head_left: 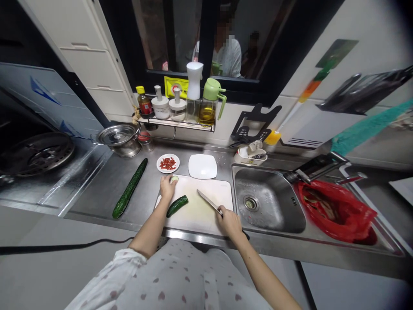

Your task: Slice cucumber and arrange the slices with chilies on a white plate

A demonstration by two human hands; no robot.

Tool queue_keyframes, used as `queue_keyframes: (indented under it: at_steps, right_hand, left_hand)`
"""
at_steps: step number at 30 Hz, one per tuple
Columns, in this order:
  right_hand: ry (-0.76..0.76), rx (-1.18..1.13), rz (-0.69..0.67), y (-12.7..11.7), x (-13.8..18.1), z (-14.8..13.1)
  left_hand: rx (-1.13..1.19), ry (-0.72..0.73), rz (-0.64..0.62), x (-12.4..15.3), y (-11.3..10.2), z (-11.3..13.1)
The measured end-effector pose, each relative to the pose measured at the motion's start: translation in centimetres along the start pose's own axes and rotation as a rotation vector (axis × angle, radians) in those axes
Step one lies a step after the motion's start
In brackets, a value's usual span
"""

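Note:
A white cutting board lies on the steel counter in front of me. My left hand is closed on a short cucumber piece at the board's far left corner. A dark green cucumber half lies on the board just right of that wrist. My right hand grips the handle of a kitchen knife, whose blade points up and left over the board. A whole long cucumber lies on the counter to the left.
Behind the board stand a small plate of chopped red chilli and an empty white plate. A steel sink lies to the right, then a red plastic bag. A lidded pot and condiment shelf stand at the back.

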State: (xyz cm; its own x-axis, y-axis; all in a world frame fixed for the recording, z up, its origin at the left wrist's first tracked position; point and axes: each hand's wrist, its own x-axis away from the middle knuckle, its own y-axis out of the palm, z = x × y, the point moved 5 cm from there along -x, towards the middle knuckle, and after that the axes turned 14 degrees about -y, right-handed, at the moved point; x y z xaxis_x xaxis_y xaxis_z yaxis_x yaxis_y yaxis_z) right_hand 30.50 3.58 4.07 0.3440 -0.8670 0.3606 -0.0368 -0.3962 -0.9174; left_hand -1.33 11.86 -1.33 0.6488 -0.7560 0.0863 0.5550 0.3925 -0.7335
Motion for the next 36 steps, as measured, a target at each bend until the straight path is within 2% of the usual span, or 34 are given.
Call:
queue_keyframes:
  at_steps: [3,9,12,18,29,36]
  right_hand:
    - [-0.019,0.003,-0.020,0.0,-0.3,-0.7]
    - [-0.066,0.000,-0.065,0.3,-0.8,-2.1]
    - [-0.069,-0.002,-0.067,0.2,-1.0,-2.4]
    - [-0.064,-0.019,-0.092,-0.2,-1.2,-2.7]
    - [-0.071,-0.039,-0.088,-0.5,-1.5,-3.4]
    - [-0.163,-0.203,-0.034,-0.6,-1.7,-6.1]
  left_hand:
    - [0.041,0.015,0.035,2.3,-1.3,0.0]
    - [-0.006,0.375,-0.172,9.3,-2.5,-0.3]
    - [-0.079,0.465,-0.227,11.2,-2.4,-0.5]
    - [-0.172,0.505,-0.266,11.0,-1.5,-0.4]
    - [-0.056,0.603,-0.370,10.4,-1.8,-0.3]
    - [0.001,0.636,-0.340,11.1,-1.5,-0.6]
